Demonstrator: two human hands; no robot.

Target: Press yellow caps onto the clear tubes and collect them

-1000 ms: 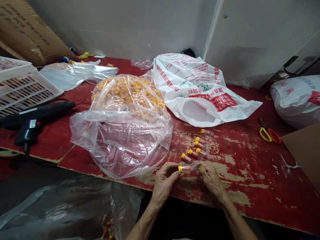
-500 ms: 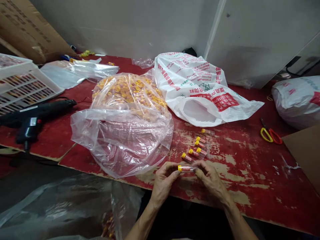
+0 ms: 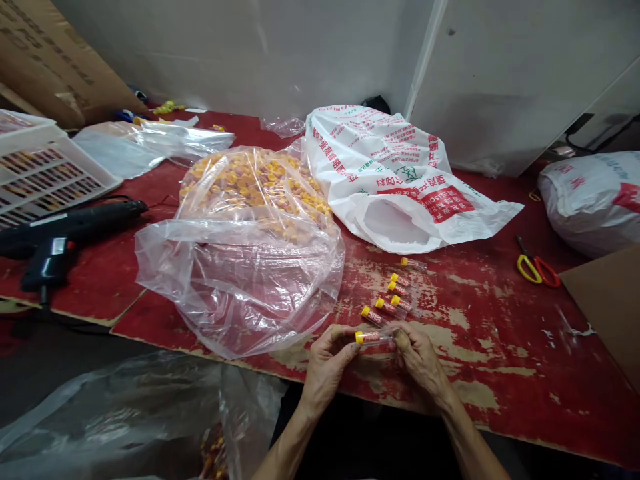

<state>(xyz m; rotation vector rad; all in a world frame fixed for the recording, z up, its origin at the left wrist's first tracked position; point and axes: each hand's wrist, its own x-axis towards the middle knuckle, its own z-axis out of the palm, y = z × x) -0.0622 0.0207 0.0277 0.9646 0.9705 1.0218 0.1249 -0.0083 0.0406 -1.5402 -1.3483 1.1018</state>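
A small clear tube with a yellow cap and red print [image 3: 371, 338] lies level between my hands, above the table's front edge. My left hand [image 3: 327, 363] is closed on its capped end with thumb and fingertips. At the clear end my right hand [image 3: 417, 357] pinches with thumb and forefinger, hiding that tip; something transparent shows there, too faint to make out. Just beyond my hands lie several similar yellow-capped tubes [image 3: 386, 306] in a loose row, with another tube [image 3: 413, 264] farther back.
A clear plastic bag of yellow caps [image 3: 245, 180] sits left of centre on the red table [image 3: 500, 320]. Behind the tubes lies a white printed sack [image 3: 375, 153]. Scissors [image 3: 537, 268] and a cardboard box [image 3: 607, 300] are right; a black heat gun [image 3: 65, 233] and white basket [image 3: 60, 157] left.
My right thumb has shifted on the clear end of the tube, and the right hand has turned slightly. My left hand keeps its hold. The whole view has moved a little.
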